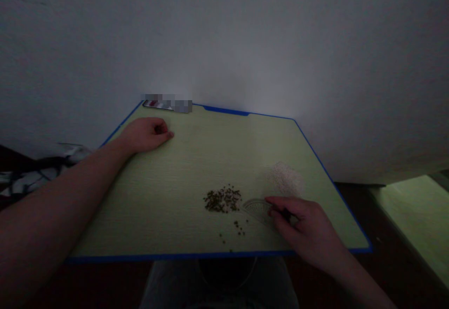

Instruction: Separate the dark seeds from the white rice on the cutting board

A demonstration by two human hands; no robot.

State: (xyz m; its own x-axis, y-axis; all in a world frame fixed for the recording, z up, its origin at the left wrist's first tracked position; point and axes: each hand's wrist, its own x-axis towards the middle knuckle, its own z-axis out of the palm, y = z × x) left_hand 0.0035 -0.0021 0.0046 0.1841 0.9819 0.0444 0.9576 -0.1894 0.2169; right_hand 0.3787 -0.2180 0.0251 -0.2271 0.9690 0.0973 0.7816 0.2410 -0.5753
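Observation:
My right hand (305,227) pinches a clear protractor (257,208) between thumb and fingers, low over the right front part of the table. The protractor's curved edge lies beside a pile of small dark beans or seeds (222,200), on its left. Several loose ones are scattered in front of the pile. Just beyond my right hand is a spread of small pale grains (286,178), perhaps rice. My left hand (145,134) rests on the table at the far left, its fingers loosely curled in and nothing visible in them.
The pale table (196,159) has a blue rim and stands against a grey wall (224,42). A phone (159,105), partly blurred out, lies at the back left corner. Dark and white items (42,168) are left of the table. My legs (175,283) are under the front edge.

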